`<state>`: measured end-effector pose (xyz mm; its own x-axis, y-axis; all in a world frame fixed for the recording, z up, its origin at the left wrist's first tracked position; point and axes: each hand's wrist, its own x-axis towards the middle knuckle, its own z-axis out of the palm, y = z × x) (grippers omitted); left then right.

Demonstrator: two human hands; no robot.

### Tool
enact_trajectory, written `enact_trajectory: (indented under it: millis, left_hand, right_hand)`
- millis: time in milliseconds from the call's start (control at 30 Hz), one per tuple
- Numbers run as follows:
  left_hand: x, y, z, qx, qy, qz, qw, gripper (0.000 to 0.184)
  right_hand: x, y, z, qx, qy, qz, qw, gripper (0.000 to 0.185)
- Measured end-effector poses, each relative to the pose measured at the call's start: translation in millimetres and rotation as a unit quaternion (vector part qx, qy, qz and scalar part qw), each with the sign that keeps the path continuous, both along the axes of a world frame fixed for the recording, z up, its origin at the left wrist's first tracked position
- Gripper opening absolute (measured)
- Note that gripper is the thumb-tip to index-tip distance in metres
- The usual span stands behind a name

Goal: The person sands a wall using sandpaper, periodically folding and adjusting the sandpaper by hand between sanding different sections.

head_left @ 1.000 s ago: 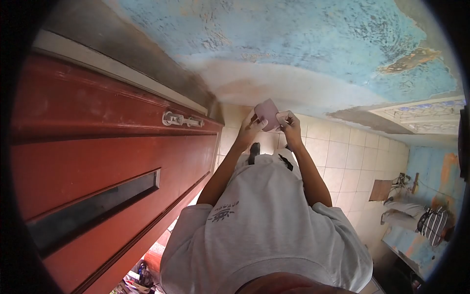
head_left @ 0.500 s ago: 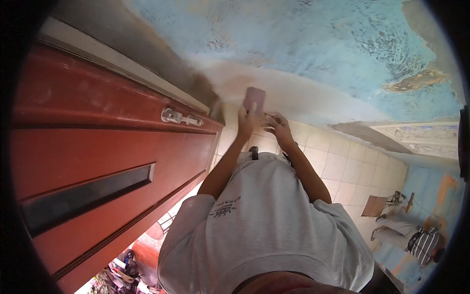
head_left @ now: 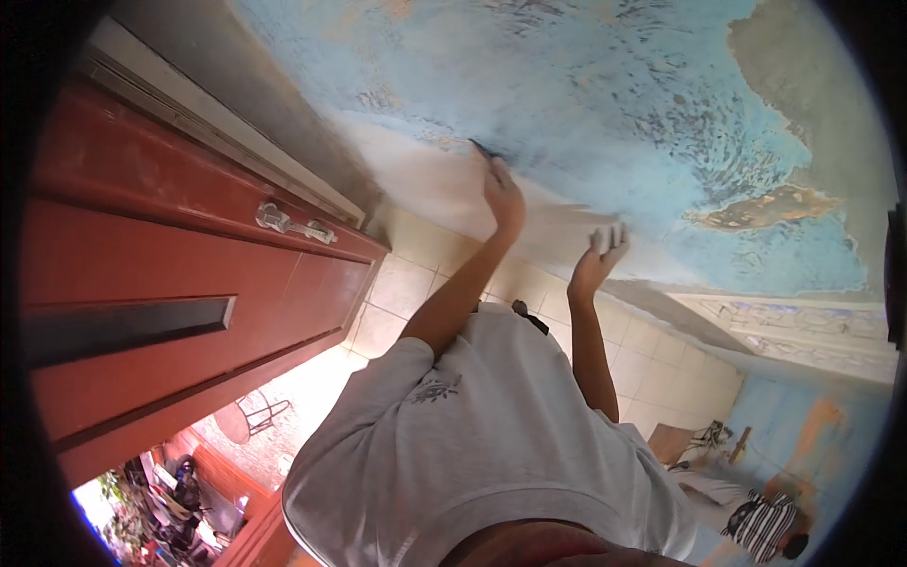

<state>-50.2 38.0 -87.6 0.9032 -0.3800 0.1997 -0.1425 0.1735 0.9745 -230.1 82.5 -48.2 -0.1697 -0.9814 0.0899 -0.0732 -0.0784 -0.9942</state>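
My left hand is raised against the wall, closed on a thin flat pad that looks like folded sandpaper. Only its dark edge shows past the fingers, on the border between peeling blue paint and a smooth whitish strip. To the right, my right hand is up near the same wall with nothing in it. Its fingers are apart, slightly bent and pale at the tips; whether they touch the wall I cannot tell.
A red door with a metal bolt stands at left. Beyond it are a round stool and piled belongings. Tiles cover the floor. A person in a striped top is at lower right, near a brown board.
My hands have moved apart. The left one has brought the pad up onto the wall, and the right has shifted right, away from it. The view has turned a little.
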Motion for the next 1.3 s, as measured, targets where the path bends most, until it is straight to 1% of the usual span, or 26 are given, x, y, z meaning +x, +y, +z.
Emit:
enact_trajectory:
  millis: [33, 67, 100, 133, 167, 267, 300, 333, 367, 467, 500, 567, 600, 633, 667, 733, 767, 833, 867, 933, 1000, 1067, 1100, 1133, 1233, 1300]
  left_hand:
    - [15.2, 11.0, 26.8, 0.069, -0.023, 0.015, 0.997, 0.060]
    - [41.4, 12.6, 28.9, 0.006, 0.051, -0.001, 0.999, 0.059]
    - [75.1, 5.2, 29.3, -0.058, 0.123, -0.018, 0.991, 0.059]
    - [112.5, -2.9, 23.0, -0.063, 0.108, 0.041, 0.991, 0.059]
    - [133.9, -10.4, 13.6, -0.069, 0.091, 0.099, 0.988, 0.059]
    - [120.4, -26.4, 1.4, 0.003, 0.096, 0.172, 0.980, 0.058]
    - [88.0, -22.1, 9.0, 0.006, 0.139, 0.089, 0.986, 0.062]
    - [34.3, -12.9, 28.2, 0.097, 0.024, 0.110, 0.989, 0.062]
    - [-8.4, -6.6, 45.1, 0.187, -0.089, 0.128, 0.970, 0.062]
    - [-42.6, -13.3, 22.0, 0.171, -0.097, 0.075, 0.978, 0.063]
    - [-10.2, -33.6, -18.2, -0.010, -0.011, 0.066, 0.998, 0.061]
    - [70.3, -22.1, -38.6, -0.097, 0.170, -0.044, 0.980, 0.051]
    - [70.1, -9.1, 15.5, -0.076, 0.117, 0.022, 0.990, 0.045]
    - [114.5, -15.3, -14.1, -0.148, 0.128, 0.017, 0.981, 0.047]
    - [109.0, -10.1, 5.4, -0.204, 0.181, 0.040, 0.961, 0.048]
    - [71.8, -8.6, 7.3, -0.100, 0.132, 0.033, 0.986, 0.052]
    - [31.6, -6.8, 24.2, -0.086, 0.160, 0.027, 0.983, 0.054]
    - [-56.0, -15.1, 21.9, -0.070, 0.087, 0.043, 0.993, 0.058]
    - [-89.9, -22.3, 5.5, -0.070, -0.016, 0.064, 0.995, 0.059]
    - [-157.2, -14.2, 22.6, -0.028, 0.140, -0.023, 0.989, 0.060]
    - [-141.5, -23.2, -8.4, -0.016, 0.115, -0.031, 0.993, 0.060]
    - [-108.3, -22.9, 15.7, 0.005, 0.027, -0.014, 1.000, 0.060]
    - [-86.5, -16.7, 60.5, 0.014, -0.034, 0.011, 0.999, 0.061]
    - [-60.5, -20.4, 81.8, 0.011, -0.056, 0.038, 0.998, 0.061]
    - [-47.7, -29.7, 93.0, 0.025, -0.090, 0.083, 0.992, 0.060]
    - [-84.6, -24.0, 105.0, 0.021, -0.082, 0.088, 0.992, 0.059]
  right_hand:
    - [-11.9, -5.8, 11.3, -0.051, 0.096, -0.042, 0.993, 0.066]
    - [-20.0, -10.3, 26.7, -0.050, 0.098, -0.040, 0.993, 0.066]
    - [-23.9, -14.0, 44.1, -0.082, 0.102, -0.050, 0.990, 0.076]
    - [-28.5, -18.4, 51.9, -0.114, 0.104, -0.060, 0.986, 0.087]
    - [-35.7, -24.8, 46.9, -0.112, 0.102, -0.058, 0.987, 0.087]
    - [-45.2, -45.8, 20.6, -0.125, 0.161, 0.017, 0.979, 0.099]
    - [-42.1, -49.2, 12.2, -0.154, 0.179, 0.017, 0.972, 0.101]
    - [-40.8, -49.5, 6.8, -0.180, 0.199, 0.018, 0.963, 0.102]
    - [-40.3, -48.0, 7.7, -0.178, 0.196, 0.022, 0.964, 0.102]
    - [-44.5, -44.3, 15.9, -0.168, 0.158, 0.045, 0.972, 0.102]
    - [-53.0, -43.1, 16.2, -0.182, 0.181, 0.079, 0.963, 0.102]
    - [-76.9, -41.3, 18.6, -0.199, 0.209, 0.110, 0.951, 0.102]
    - [-86.9, -38.9, 19.9, -0.178, 0.219, 0.150, 0.948, 0.101]
    - [-95.2, -38.4, 21.7, -0.158, 0.225, 0.191, 0.942, 0.101]
    - [-105.1, -38.2, 22.9, -0.165, 0.223, 0.191, 0.942, 0.101]
    - [-124.2, -37.1, 24.2, -0.103, 0.278, 0.222, 0.929, 0.100]
    - [-130.0, -38.5, 24.4, -0.107, 0.274, 0.220, 0.930, 0.100]
    - [-144.6, -37.3, 22.7, -0.128, 0.284, 0.224, 0.923, 0.095]
    - [-149.4, -38.8, 21.5, -0.138, 0.290, 0.228, 0.919, 0.093]
    - [-155.9, -39.9, 19.5, -0.170, 0.300, 0.218, 0.913, 0.089]
    - [-165.1, -40.5, 28.8, -0.212, 0.294, 0.191, 0.912, 0.085]
    - [-178.0, -42.6, 41.6, -0.211, 0.285, 0.163, 0.921, 0.083]
    - [-183.0, -43.2, 45.4, -0.210, 0.271, 0.135, 0.930, 0.082]
    - [-190.2, -45.0, 45.5, -0.209, 0.270, 0.128, 0.931, 0.082]
    - [-209.8, -46.4, 53.9, -0.208, 0.285, 0.086, 0.932, 0.080]
    - [-217.8, -45.3, 59.4, -0.209, 0.297, 0.082, 0.928, 0.080]
